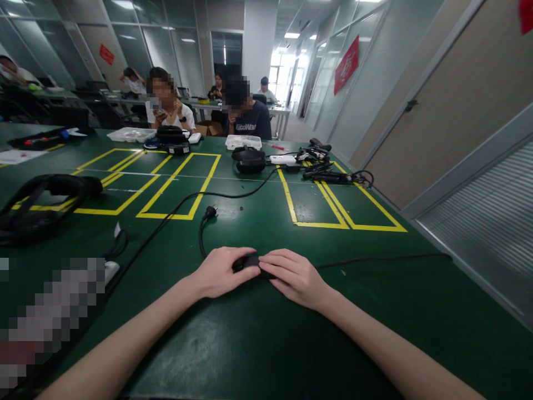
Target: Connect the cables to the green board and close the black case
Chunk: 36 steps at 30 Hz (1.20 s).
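A black power adapter [252, 260] lies on the green table [233, 344] between my hands, partly hidden by the fingers. My left hand [220, 272] is closed round its left end, thumb in front and fingers behind. From the other side, my right hand [296, 276] is wrapped over its right end. A short black cord runs up from behind my left hand to a plug [210, 211] lying on the table. Past my right hand, a thin black cable [383, 259] stretches towards the table's right edge.
A long black cable [195, 194] crosses the table towards a white device [283, 159] at the back. A black headset [45, 203] lies at left, a tangle of black gear [322, 164] at back right. Yellow tape [191, 215] marks rectangles. Two people sit across the table.
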{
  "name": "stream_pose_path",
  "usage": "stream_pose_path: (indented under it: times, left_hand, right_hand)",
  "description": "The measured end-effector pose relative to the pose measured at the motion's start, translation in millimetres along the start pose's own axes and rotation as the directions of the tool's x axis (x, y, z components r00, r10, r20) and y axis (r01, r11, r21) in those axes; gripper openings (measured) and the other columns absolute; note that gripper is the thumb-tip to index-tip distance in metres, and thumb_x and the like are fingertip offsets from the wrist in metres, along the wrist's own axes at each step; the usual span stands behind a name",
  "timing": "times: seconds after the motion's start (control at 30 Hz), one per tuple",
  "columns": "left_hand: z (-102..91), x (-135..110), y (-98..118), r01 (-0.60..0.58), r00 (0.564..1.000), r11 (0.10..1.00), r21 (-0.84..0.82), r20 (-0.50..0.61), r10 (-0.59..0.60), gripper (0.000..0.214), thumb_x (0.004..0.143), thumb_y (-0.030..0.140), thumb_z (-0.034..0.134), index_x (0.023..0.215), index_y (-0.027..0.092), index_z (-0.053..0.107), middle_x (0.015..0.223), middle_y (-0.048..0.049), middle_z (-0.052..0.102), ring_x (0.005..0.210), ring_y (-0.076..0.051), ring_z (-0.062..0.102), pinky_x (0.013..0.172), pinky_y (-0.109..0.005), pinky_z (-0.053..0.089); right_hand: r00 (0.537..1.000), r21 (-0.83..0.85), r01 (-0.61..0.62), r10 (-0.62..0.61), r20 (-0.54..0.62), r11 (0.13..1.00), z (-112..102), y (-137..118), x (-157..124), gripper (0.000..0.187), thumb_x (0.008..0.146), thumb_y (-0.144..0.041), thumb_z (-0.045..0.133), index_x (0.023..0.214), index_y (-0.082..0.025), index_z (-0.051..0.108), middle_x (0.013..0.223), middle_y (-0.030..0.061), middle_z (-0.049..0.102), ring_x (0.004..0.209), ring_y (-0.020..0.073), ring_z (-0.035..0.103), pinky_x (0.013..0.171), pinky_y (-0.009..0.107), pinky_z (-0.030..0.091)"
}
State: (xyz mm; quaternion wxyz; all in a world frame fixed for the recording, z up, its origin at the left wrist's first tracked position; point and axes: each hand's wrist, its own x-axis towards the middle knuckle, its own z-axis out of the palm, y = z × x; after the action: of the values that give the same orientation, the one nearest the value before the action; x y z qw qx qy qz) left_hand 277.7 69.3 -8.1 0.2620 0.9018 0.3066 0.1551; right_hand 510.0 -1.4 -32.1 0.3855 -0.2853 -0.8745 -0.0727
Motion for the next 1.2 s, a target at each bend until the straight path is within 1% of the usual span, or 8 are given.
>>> stream_pose_path:
  times: [0.07, 0.17, 0.33, 0.47, 0.7, 0.9, 1.1, 1.2]
  left_hand:
    - [-1.7, 0.9, 2.4, 0.120, 0.987, 0.985, -0.121, 0.120, -0.105, 0.052, 0.100, 0.058, 0.048, 0.096, 0.015, 0.076, 0.082, -0.0036, 0.074, 0.071, -0.019, 0.064, 0.065, -0.028, 0.045]
    - [-3.3, 1.4, 4.2, 0.140, 0.979, 0.956, -0.258, 0.180, -0.095, 0.045, 0.095, 0.056, 0.058, 0.094, 0.015, 0.075, 0.079, -0.0012, 0.071, 0.071, -0.018, 0.062, 0.063, -0.025, 0.043]
    - [-2.7, -0.4, 4.1, 0.075, 0.997, 0.987, -0.143, 0.020, -0.072, 0.034, 0.090, 0.049, 0.069, 0.105, 0.020, 0.077, 0.094, -0.0034, 0.076, 0.082, -0.020, 0.067, 0.073, -0.027, 0.046]
    - [0.0, -1.7, 3.1, 0.019, 1.000, 1.000, -0.002, -0.016, -0.019, 0.029, 0.095, 0.046, 0.065, 0.106, 0.022, 0.076, 0.096, -0.0036, 0.076, 0.084, -0.020, 0.068, 0.074, -0.028, 0.047]
    - [6.7, -1.2, 0.1, -0.047, 0.999, 0.996, 0.077, -0.022, 0.049, 0.034, 0.096, 0.049, 0.066, 0.110, 0.019, 0.073, 0.096, -0.0051, 0.076, 0.085, -0.021, 0.069, 0.077, -0.030, 0.049]
    - [6.6, -1.3, 0.0, -0.076, 0.997, 0.997, 0.019, -0.018, 0.077, 0.029, 0.100, 0.044, 0.060, 0.108, 0.020, 0.074, 0.094, -0.0041, 0.076, 0.082, -0.020, 0.069, 0.073, -0.028, 0.049]
    - [3.0, -0.6, 2.2, -0.024, 1.000, 1.000, 0.005, 0.003, 0.024, 0.032, 0.104, 0.042, 0.052, 0.108, 0.020, 0.076, 0.095, -0.0045, 0.076, 0.085, -0.020, 0.070, 0.076, -0.028, 0.049]
    - [2.0, -0.2, 1.8, -0.011, 0.999, 1.000, -0.027, 0.034, 0.012, 0.033, 0.105, 0.042, 0.051, 0.110, 0.021, 0.076, 0.099, -0.0045, 0.077, 0.087, -0.020, 0.071, 0.078, -0.028, 0.050]
  right_hand:
    - [0.999, -0.054, 0.051, -0.051, -0.002, 0.997, -1.0, -1.2, 0.4, 0.034, 0.097, -0.007, 0.056, 0.130, -0.014, 0.063, 0.112, 0.0140, 0.077, 0.101, 0.0242, 0.072, 0.087, 0.041, 0.064]
    - [0.998, -0.120, 0.056, -0.052, 0.036, 0.991, -2.7, -1.8, 0.3, 0.028, 0.097, -0.009, 0.055, 0.123, -0.014, 0.065, 0.113, 0.0157, 0.075, 0.104, 0.0255, 0.072, 0.087, 0.041, 0.064]
    - [0.945, 0.020, -0.277, 0.269, 0.186, 0.961, -4.1, -1.2, -1.9, 0.037, 0.096, -0.036, 0.066, 0.127, -0.018, 0.063, 0.118, 0.0151, 0.074, 0.104, 0.0270, 0.073, 0.086, 0.040, 0.063]
    - [0.882, 0.108, -0.453, 0.427, 0.200, 0.885, -1.8, -2.9, -3.8, 0.019, 0.099, -0.028, 0.062, 0.113, -0.019, 0.071, 0.102, 0.0092, 0.079, 0.088, 0.0230, 0.076, 0.080, 0.036, 0.062]
    - [0.924, 0.139, -0.377, 0.362, 0.122, 0.916, 0.6, -2.6, -2.7, 0.019, 0.101, -0.026, 0.061, 0.114, -0.019, 0.072, 0.103, 0.0103, 0.079, 0.089, 0.0230, 0.074, 0.079, 0.037, 0.061]
    - [0.914, 0.193, -0.404, 0.389, 0.112, 0.894, 0.3, -2.9, -1.6, 0.019, 0.102, -0.028, 0.060, 0.108, -0.018, 0.074, 0.095, 0.0098, 0.078, 0.082, 0.0216, 0.073, 0.074, 0.035, 0.060]
    - [0.890, 0.224, -0.446, 0.403, 0.213, 0.866, -3.0, -4.6, 0.0, 0.028, 0.094, -0.034, 0.070, 0.117, -0.018, 0.070, 0.099, 0.0083, 0.075, 0.087, 0.0218, 0.070, 0.077, 0.034, 0.058]
    - [0.880, 0.207, -0.466, 0.426, 0.210, 0.860, -2.5, -4.1, -0.7, 0.019, 0.095, -0.029, 0.069, 0.111, -0.019, 0.071, 0.092, 0.0064, 0.074, 0.082, 0.0202, 0.069, 0.074, 0.033, 0.056]
